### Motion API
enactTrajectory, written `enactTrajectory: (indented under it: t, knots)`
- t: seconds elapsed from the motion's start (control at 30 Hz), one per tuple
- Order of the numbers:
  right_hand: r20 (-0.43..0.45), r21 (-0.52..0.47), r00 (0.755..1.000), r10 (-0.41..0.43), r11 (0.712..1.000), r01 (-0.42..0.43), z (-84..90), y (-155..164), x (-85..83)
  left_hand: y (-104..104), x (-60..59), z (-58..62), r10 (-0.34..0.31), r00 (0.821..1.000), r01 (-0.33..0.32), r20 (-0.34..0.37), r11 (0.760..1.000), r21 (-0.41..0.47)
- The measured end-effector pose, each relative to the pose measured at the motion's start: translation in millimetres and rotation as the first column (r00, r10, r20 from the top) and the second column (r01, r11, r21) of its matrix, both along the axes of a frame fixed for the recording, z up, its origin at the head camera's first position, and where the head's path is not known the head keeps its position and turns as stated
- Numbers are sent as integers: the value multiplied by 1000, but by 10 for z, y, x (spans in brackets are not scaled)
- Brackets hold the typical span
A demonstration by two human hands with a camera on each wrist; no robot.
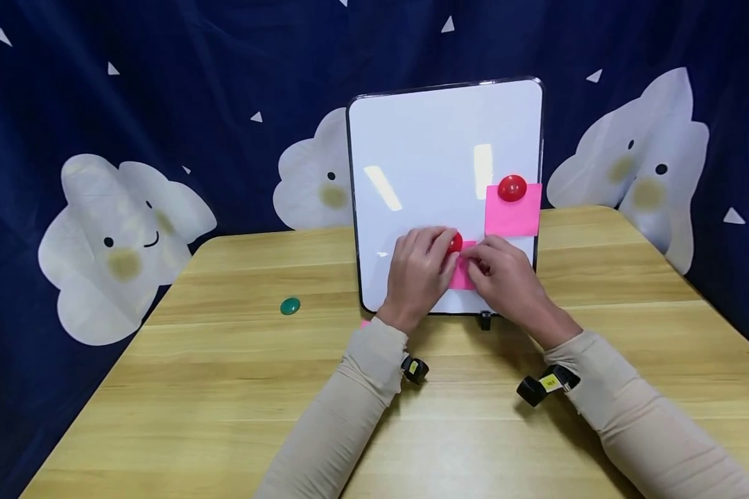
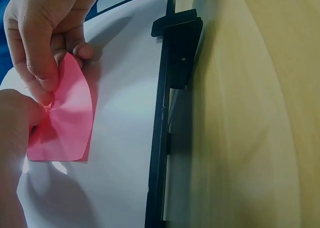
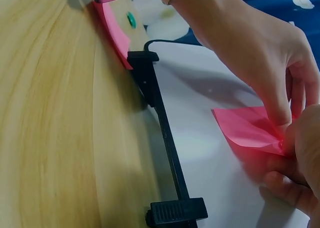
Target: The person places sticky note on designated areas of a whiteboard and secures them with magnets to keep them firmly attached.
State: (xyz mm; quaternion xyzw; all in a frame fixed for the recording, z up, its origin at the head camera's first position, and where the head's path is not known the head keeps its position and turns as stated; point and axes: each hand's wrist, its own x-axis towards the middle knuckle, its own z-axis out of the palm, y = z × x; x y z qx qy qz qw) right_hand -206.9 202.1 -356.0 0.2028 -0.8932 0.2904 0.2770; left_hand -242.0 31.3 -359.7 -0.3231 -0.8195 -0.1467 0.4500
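Note:
My left hand (image 1: 415,274) holds a round red magnet (image 1: 455,242) against the lower part of a white magnetic board (image 1: 412,152). A pink sticky note (image 1: 462,277) lies at the magnet's lower right. From the right, my right hand (image 1: 512,281) pinches the note's edge between thumb and fingers, close beside the left fingertips. In the left wrist view the note (image 2: 70,123) bows away from the board, creased toward the fingers. The right wrist view shows its free corner (image 3: 227,119) lifted, while the fingers hide the magnet in both wrist views.
Higher on the board's right side, another red magnet (image 1: 512,188) sits on a second pink note (image 1: 512,220). A green magnet (image 1: 290,305) lies on the wooden table left of the board. More pink paper (image 3: 114,31) lies near the left wrist. Black feet (image 3: 177,213) support the board.

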Motion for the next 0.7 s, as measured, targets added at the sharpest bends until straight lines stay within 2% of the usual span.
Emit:
enactTrajectory:
  t: [0.33,0.7]
  knots:
    - [16,-18,999,-43,999,44,12,-61,22,-24,-5,1,20,1000,-20,2,1000,-3]
    - [17,-7,998,-56,998,56,15,-42,60,-31,-9,7,-6,999,7,42,1000,-16]
